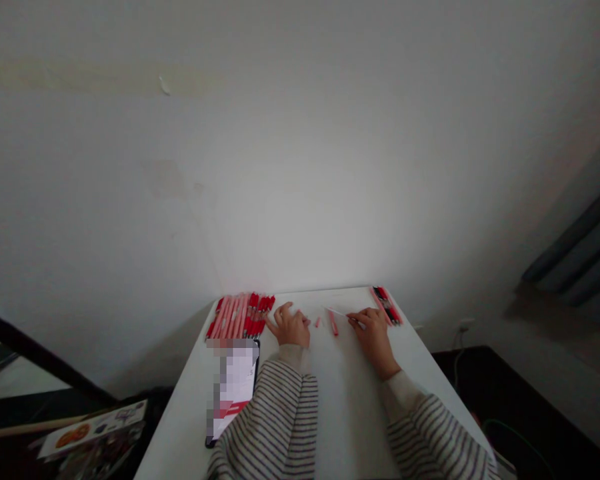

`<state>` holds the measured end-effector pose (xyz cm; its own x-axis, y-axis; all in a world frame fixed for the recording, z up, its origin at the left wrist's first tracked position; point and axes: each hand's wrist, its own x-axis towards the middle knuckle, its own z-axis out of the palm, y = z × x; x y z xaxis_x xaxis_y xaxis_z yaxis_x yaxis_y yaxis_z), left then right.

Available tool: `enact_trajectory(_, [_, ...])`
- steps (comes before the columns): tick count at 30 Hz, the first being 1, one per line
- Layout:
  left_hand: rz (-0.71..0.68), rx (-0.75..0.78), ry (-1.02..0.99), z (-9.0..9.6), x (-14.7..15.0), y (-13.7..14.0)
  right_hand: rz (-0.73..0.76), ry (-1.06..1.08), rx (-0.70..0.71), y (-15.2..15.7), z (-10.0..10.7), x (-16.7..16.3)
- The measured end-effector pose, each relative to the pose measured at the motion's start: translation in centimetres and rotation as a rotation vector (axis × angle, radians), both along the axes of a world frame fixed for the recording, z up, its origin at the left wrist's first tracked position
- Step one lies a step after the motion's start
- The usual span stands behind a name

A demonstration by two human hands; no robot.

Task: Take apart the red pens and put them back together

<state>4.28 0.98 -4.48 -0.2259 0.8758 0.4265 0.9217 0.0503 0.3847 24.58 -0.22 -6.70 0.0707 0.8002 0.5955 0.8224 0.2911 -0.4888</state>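
My left hand point(291, 327) rests low over the white table point(340, 393), its fingers bent and spread apart; I make out nothing held in it. Between my hands lie a pink pen barrel point(334, 324) and a short pink pen piece point(318, 322). My right hand point(373, 339) pinches the near end of a thin white pen refill point(336, 311), which points left above the barrel. A row of pink and red pens point(237, 317) lies just left of my left hand. Beyond my right hand, several red, black and pink pens point(387, 307) lie at the right edge.
A phone point(240, 383) with a lit, partly blurred screen lies by my left forearm. The table's far edge meets a pale wall point(330, 167). Left and below is a box with a printed sheet point(95, 430). A socket with a cable point(464, 327) is at right.
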Motion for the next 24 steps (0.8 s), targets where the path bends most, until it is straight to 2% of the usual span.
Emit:
enact_trajectory(9, [0.004, -0.015, -0.011, -0.33, -0.01, 0.13, 0.005, 0.016, -0.006, -0.13, 0.49, -0.29])
enact_trajectory(24, [0.044, 0.031, 0.006, 0.07, -0.1, -0.18, 0.046, 0.044, -0.003, 0.24, -0.14, -0.03])
